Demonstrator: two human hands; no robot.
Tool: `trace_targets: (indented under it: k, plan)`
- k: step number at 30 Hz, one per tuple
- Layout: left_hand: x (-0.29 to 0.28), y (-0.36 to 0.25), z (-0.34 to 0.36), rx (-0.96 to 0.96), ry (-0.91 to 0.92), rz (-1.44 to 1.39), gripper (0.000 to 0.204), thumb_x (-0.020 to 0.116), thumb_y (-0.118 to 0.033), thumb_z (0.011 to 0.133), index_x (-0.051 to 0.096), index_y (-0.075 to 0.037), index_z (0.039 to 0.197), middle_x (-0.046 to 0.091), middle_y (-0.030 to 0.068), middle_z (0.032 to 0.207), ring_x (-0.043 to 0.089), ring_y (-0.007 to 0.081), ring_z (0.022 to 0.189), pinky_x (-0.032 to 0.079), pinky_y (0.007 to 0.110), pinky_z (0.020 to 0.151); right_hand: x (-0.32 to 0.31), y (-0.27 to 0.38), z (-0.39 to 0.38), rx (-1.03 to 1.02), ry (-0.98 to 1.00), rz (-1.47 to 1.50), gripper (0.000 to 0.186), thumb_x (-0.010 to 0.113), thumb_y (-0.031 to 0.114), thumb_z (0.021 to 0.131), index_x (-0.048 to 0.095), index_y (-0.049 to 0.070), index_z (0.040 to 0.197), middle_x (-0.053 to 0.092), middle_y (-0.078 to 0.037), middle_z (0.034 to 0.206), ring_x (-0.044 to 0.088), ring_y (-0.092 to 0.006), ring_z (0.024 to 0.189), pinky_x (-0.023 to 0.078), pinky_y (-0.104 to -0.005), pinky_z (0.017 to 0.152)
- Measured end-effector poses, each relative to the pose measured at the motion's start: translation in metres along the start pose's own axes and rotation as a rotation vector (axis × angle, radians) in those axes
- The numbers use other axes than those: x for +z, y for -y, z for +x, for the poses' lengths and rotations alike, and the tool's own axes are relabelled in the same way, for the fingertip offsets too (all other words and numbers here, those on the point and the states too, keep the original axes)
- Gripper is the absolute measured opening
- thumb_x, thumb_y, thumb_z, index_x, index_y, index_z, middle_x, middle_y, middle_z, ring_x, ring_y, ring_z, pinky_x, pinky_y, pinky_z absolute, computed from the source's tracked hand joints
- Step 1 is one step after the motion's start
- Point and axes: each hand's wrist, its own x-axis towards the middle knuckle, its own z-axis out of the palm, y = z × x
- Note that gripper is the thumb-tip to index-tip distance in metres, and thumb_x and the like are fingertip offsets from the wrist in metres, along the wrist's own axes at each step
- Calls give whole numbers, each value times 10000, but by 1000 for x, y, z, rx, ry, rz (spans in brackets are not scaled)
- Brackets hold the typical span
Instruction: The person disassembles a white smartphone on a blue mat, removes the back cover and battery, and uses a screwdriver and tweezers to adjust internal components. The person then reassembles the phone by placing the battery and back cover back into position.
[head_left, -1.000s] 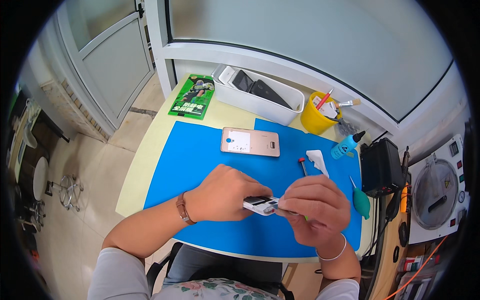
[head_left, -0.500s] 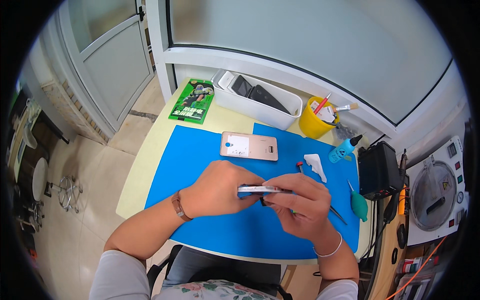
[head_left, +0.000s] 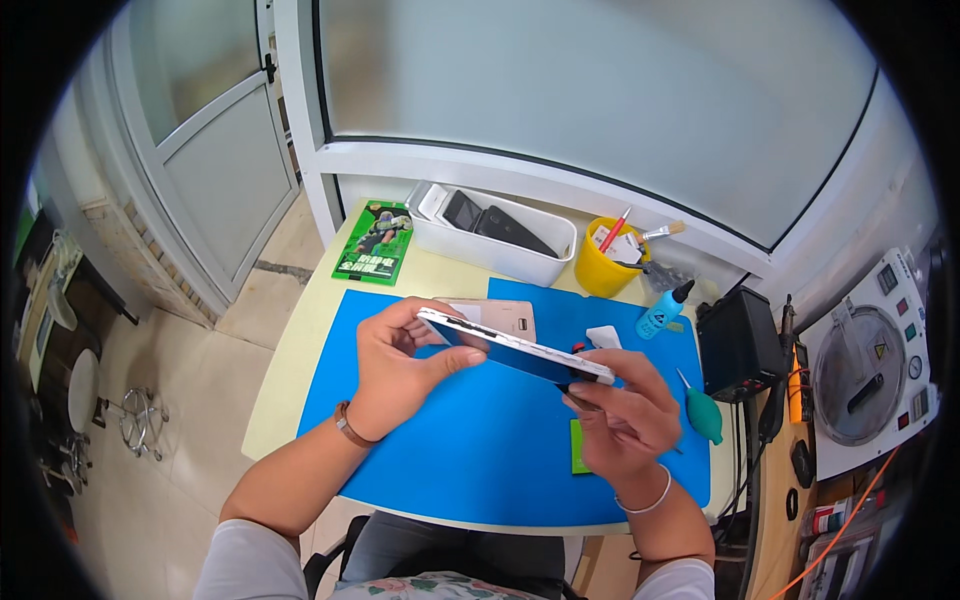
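Note:
A white-framed smartphone (head_left: pixel 518 344) is raised above the blue mat (head_left: pixel 460 470), its long edge upward and its dark screen slanting toward me. My left hand (head_left: pixel 392 385) grips its left end, thumb against the screen side and fingers behind. The other end sits between the thumb and fingers of my right hand (head_left: pixel 632 415). Partly hidden behind the phone, a pinkish-gold phone back cover (head_left: pixel 516 317) lies on the mat. A flat green piece (head_left: pixel 578 448) lies beside my right hand, which partly covers it.
At the back stand a white bin (head_left: pixel 500 250) holding phones and a yellow cup (head_left: pixel 603 266) with brushes. A green packet (head_left: pixel 372 243) lies left of them. A blue bottle (head_left: pixel 660 315), white tissue (head_left: pixel 603 337), green air blower (head_left: pixel 704 415) and black device (head_left: pixel 745 340) are on the right.
The phone has turned from nearly edge-on to a tilt that shows its screen. My left hand has moved to its far left end, and the green piece shows more. The view has shifted slightly.

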Motion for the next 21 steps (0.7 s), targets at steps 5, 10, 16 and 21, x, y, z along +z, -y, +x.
trace_targets:
  k: [5,10,16,21]
  plan:
    - [6,-1,-2,44,126,179,285,912,30,842,758,-16,1077,813,113,1004,812,215,978,650,324,874,-1,0,2,-32,21,1,141,891,60,872,817,84,990,811,-135,1092,782,-216,889,597,-280,735]
    - [16,-6,-11,225,282,382,221,913,-25,853,804,-31,1046,818,117,1010,791,218,860,621,313,785,-6,0,13,-108,112,15,156,891,71,851,820,98,988,810,-116,1075,783,-222,840,588,-275,660]
    - [23,-4,-23,223,338,291,203,871,-42,899,803,-17,1088,816,138,1015,799,244,863,621,320,737,2,-5,8,-97,210,110,178,901,81,830,827,116,988,809,-101,1046,771,-218,781,572,-259,610]
    - [24,-4,-30,301,325,384,206,854,-73,911,796,-22,1102,816,143,1003,799,280,834,619,322,716,0,-5,13,-61,323,140,188,917,89,807,839,135,972,812,-87,1046,766,-211,815,591,-289,671]
